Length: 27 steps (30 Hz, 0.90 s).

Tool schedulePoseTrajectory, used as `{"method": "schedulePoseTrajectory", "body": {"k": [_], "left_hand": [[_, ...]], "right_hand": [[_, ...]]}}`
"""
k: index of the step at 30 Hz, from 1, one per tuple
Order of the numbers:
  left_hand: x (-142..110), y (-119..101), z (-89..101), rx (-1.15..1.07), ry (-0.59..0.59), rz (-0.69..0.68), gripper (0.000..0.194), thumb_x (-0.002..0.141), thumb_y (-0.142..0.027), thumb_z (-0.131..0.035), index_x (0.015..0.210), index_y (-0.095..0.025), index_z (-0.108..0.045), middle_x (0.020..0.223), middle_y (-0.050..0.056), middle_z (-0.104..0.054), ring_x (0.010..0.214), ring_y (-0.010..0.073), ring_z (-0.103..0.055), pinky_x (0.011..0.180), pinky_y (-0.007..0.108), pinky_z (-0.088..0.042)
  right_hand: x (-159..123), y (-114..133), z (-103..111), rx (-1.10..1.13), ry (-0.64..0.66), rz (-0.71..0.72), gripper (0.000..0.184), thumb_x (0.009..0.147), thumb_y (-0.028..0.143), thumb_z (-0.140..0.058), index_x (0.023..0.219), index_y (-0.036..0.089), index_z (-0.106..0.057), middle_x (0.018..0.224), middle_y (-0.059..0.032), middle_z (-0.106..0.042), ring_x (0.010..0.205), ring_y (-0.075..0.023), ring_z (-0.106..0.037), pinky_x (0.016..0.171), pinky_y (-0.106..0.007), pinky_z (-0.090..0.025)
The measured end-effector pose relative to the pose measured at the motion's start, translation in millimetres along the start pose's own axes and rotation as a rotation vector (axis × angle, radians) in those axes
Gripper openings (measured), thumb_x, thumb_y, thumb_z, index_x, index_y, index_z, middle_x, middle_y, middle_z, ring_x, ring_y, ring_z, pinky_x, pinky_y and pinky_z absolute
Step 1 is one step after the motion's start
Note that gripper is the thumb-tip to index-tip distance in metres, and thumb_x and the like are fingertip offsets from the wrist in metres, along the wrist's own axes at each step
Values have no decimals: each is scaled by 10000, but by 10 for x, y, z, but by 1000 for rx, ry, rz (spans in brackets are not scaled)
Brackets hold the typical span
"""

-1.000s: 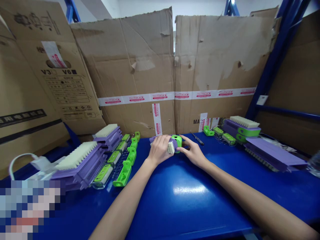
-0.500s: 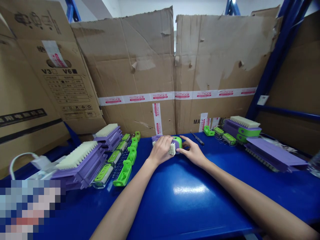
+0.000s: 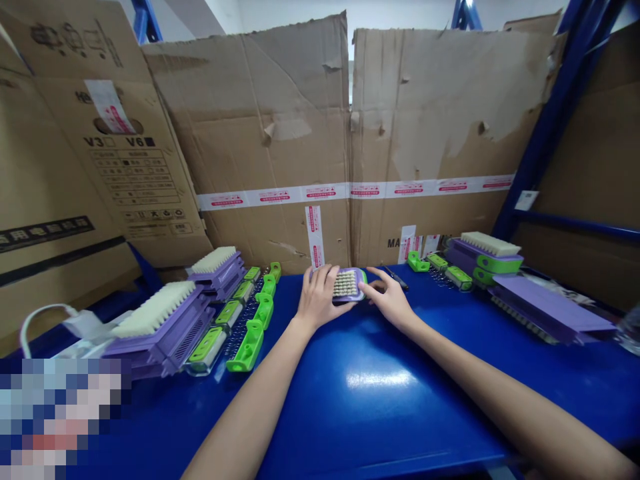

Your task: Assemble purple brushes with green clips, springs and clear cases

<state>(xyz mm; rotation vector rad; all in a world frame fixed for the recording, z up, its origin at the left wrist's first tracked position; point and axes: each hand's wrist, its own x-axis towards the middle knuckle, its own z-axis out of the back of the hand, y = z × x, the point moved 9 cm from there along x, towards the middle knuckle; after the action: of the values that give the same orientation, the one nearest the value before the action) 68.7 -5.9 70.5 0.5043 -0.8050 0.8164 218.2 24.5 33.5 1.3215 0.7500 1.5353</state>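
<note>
A purple brush (image 3: 346, 285) with cream bristles and a green end is held just above or on the blue table, bristles turned up toward me. My left hand (image 3: 316, 293) is wrapped over its left part, thumb along the near edge, hiding that end. On the other side, my right hand (image 3: 391, 300) grips the green end, its thumb on the near corner and its fingers bent behind. Whether the brush's underside touches the table I cannot tell. A dark pen-like tool (image 3: 397, 277) lies just behind my right hand, partly covered by it.
Purple brush parts (image 3: 165, 327) are stacked at left, beside a row of green-topped pieces (image 3: 227, 313) and bright green brackets (image 3: 250, 347). More purple brushes (image 3: 493, 257) and a bracket (image 3: 417, 262) lie at right. Cardboard sheets (image 3: 270, 147) stand along the back of the blue table (image 3: 400, 427).
The brush has been rolled so that its bristles face up toward me. My left hand has shifted its hold leftward, and my right hand has closed onto the green end.
</note>
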Motion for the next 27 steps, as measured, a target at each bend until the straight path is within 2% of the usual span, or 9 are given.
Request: {"method": "schedulePoseTrajectory", "body": {"k": [3, 6, 10, 15, 21, 27], "left_hand": [[0, 64, -64, -4, 59, 76, 704, 702, -660, -581, 1157, -129, -495, 1099, 147, -619, 1011, 277, -582, 883, 396, -435], [-5, 123, -161, 41, 157, 137, 698, 679, -697, -580, 1108, -148, -540, 1012, 127, -647, 912, 270, -613, 790, 371, -459], [-8, 158, -227, 102, 231, 155, 684, 690, -679, -587, 1114, -143, -551, 995, 133, -647, 929, 287, -605, 777, 382, -456], [-11, 187, -256, 122, 259, 174, 666, 697, -664, -593, 1123, -154, -547, 999, 141, -638, 942, 294, -594, 775, 389, -453], [7, 163, -268, 153, 289, 180, 627, 721, -642, -583, 1112, -153, -548, 991, 143, -633, 928, 301, -593, 770, 398, -455], [-1, 187, -209, 237, 255, 294, 534, 804, -525, -538, 1148, -118, -503, 1070, 189, -592, 893, 324, -603, 745, 439, -465]], "right_hand": [[11, -190, 1, 89, -6, -172, 596, 783, 444, -593, 1259, 102, -490, 626, -17, -614, 540, -164, -581, 466, -282, -503], [18, -311, -21, 59, 12, -230, 533, 820, 407, -556, 1257, 107, -496, 655, -36, -637, 557, -157, -604, 458, -255, -506], [22, -328, -54, -11, 46, -201, 491, 831, 323, -537, 1278, 133, -471, 770, -47, -675, 565, -125, -612, 462, -217, -501], [6, -274, -100, -10, 96, -173, 494, 810, 238, -518, 1292, 158, -446, 928, -63, -692, 534, -92, -601, 467, -198, -493], [12, -266, -110, -24, 108, -132, 499, 791, 240, -514, 1282, 171, -457, 963, -59, -693, 555, -95, -610, 474, -200, -494], [8, -230, -93, -63, 97, -111, 516, 773, 231, -520, 1281, 159, -465, 995, -75, -681, 572, -102, -617, 477, -207, -497]]}}
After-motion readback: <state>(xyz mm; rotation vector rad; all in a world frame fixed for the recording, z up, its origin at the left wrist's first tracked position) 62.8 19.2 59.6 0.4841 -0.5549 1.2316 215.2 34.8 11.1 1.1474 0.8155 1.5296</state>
